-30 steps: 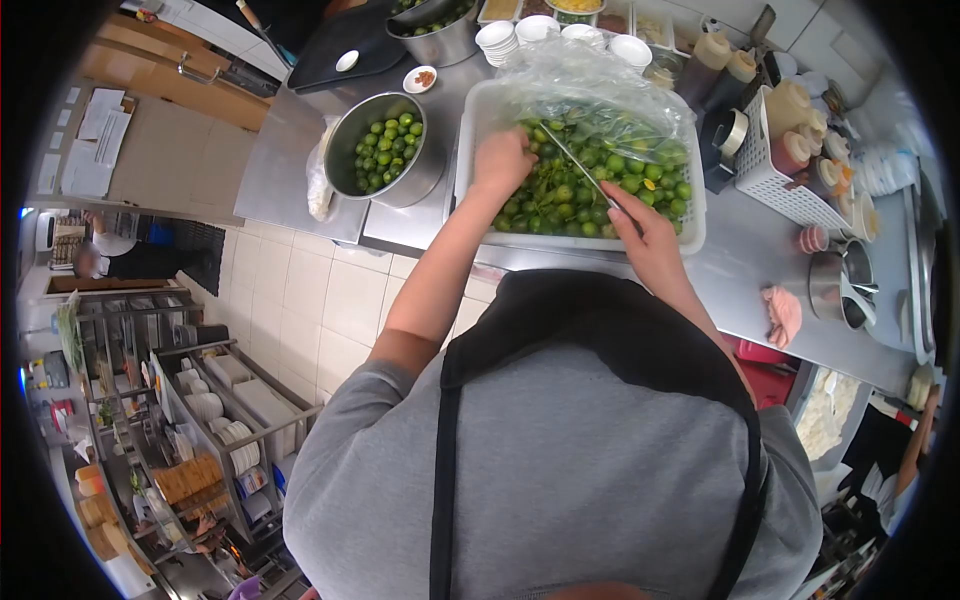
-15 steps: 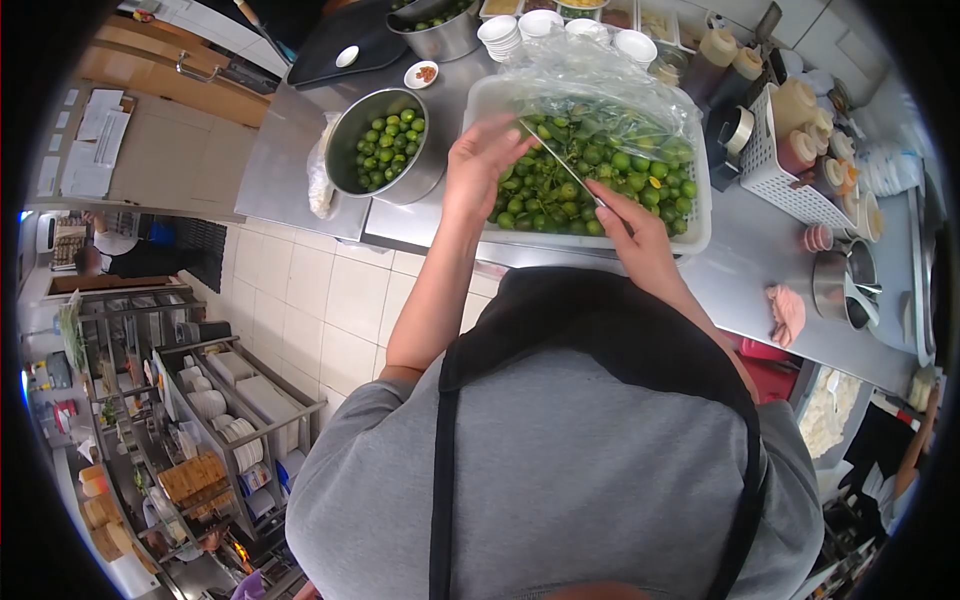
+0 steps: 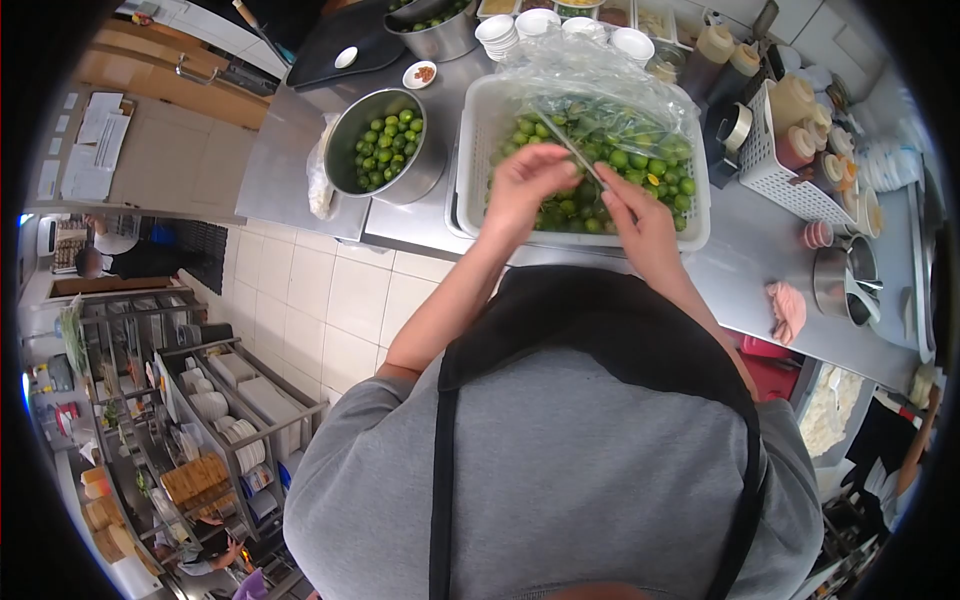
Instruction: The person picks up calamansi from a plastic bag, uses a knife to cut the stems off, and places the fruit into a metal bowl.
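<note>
My right hand [image 3: 637,212] is closed around a knife [image 3: 572,147], its long thin blade slanting up and to the left over a white plastic basket [image 3: 702,215] of green limes [image 3: 640,160]. Close beside the blade is my left hand [image 3: 532,185], its fingers bent and pinched together over the limes. What they hold, if anything, is too small to make out. A clear plastic bag [image 3: 600,80] covers the far part of the basket, with leafy stems among the fruit. To the left stands a steel pot [image 3: 428,165] holding more limes [image 3: 388,145].
Behind the basket are stacked white bowls [image 3: 497,35]. A small dish [image 3: 420,75] and a black tray [image 3: 330,50] lie at the back left. On the right are a white crate of bottles [image 3: 775,165], a pink cloth [image 3: 787,312] and steel pots [image 3: 832,280]. Other people are in the background.
My left hand has come down and right from the basket's left side to beside the right hand, its fingers now bent in. The knife has tilted slightly steeper.
</note>
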{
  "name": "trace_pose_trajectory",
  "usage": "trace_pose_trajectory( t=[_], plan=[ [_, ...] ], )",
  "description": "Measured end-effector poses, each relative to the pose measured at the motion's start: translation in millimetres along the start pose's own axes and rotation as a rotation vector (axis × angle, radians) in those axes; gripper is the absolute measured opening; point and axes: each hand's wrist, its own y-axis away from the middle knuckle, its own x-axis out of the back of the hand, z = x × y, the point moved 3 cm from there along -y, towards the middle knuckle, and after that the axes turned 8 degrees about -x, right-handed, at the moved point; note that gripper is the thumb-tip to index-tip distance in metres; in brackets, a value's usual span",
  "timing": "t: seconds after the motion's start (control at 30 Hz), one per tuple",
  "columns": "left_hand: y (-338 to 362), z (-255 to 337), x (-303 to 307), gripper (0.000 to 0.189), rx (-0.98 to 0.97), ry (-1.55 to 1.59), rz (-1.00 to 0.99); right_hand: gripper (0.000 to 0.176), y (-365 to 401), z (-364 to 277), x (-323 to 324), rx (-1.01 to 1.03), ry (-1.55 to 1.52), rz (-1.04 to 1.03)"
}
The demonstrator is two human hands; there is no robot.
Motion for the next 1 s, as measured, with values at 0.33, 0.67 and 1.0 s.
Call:
trace_pose_trajectory(
  t=[0.33, 0.67, 1.0],
  plan=[
    [-23, 22, 32, 0.018, -0.197, -0.029, 0.180, 0.031, 14, 0, -1, 0.015, -0.194, -0.075],
    [-15, 18, 21, 0.019, -0.148, -0.141, 0.088, 0.031, 5, -4, 0, 0.051, -0.089, -0.001],
    [-37, 57, 100, 0.023, -0.413, -0.275, 0.404, 0.031, 8, -2, 4, 0.017, -0.159, -0.077]
  ],
)
